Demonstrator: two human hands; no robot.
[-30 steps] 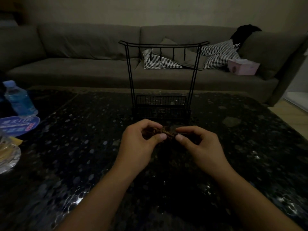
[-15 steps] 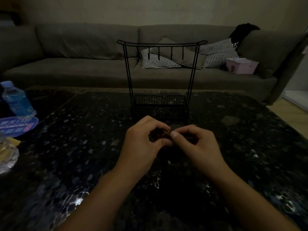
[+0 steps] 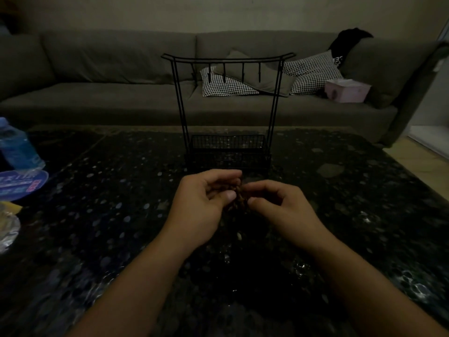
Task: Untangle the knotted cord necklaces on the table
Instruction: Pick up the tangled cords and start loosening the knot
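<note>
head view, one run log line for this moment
left hand: pinches brown cord knot | right hand: pinches it | black wire stand: behind

dim room, grey sofa [image 3: 121, 76] behind dark speckled table [image 3: 121, 215].

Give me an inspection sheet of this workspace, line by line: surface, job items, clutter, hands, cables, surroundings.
Surface: dark speckled table, glossy, dimly lit.
Job's things: brown knotted cords bunched between both hands, held just above the table; strands too dark to count. Black wire hanging stand with a basket base right behind, hooks bare.
Clutter: blue water bottle, round blue printed card and a clear wrapper at the left edge.
Hands: left hand and right hand each pinch the cords.
Cables: nothing seen.
Surroundings: grey sofa with checked cushions, pink tissue box, black garment.
</note>
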